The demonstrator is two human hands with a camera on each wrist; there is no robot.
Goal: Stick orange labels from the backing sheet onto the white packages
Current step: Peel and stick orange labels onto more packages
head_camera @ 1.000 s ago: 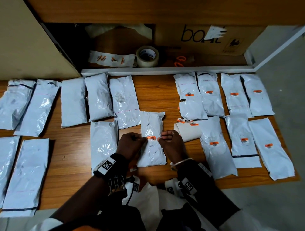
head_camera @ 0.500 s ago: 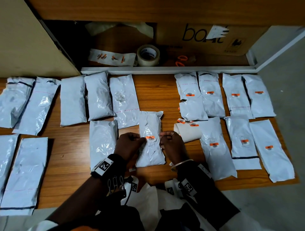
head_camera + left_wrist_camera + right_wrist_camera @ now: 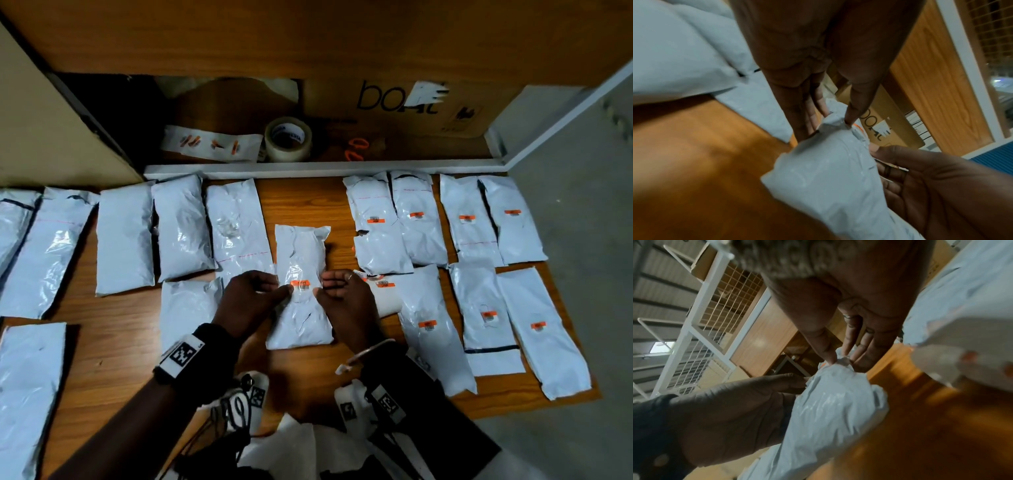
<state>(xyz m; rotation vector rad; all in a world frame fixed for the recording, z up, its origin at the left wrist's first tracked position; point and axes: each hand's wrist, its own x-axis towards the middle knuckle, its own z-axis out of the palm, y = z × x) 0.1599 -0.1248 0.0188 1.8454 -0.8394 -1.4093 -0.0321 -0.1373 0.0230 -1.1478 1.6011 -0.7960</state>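
Note:
A white package [image 3: 301, 318] lies at the middle of the wooden table [image 3: 113, 329] with an orange label [image 3: 300, 283] stuck across it. My left hand [image 3: 286, 291] pinches its left edge beside the label, thumb on top [image 3: 851, 118]. My right hand [image 3: 317, 291] pinches the right edge the same way [image 3: 840, 359]. A curled white backing sheet [image 3: 388, 298] with orange labels [image 3: 385, 283] lies just right of my right hand. Several labelled packages [image 3: 376, 222] fill the right side. Several unlabelled packages [image 3: 181, 226] lie on the left.
A recess behind a white rail [image 3: 322, 168] holds a tape roll [image 3: 287, 138], orange-handled scissors [image 3: 356, 149], another label sheet [image 3: 209, 144] and a cardboard box [image 3: 394, 102]. The table ends at the right, with grey floor [image 3: 582, 342] beyond.
My thumbs, which were on the two ends of the label, have drawn apart to the package's side edges, so the whole label now shows. The package stays in place.

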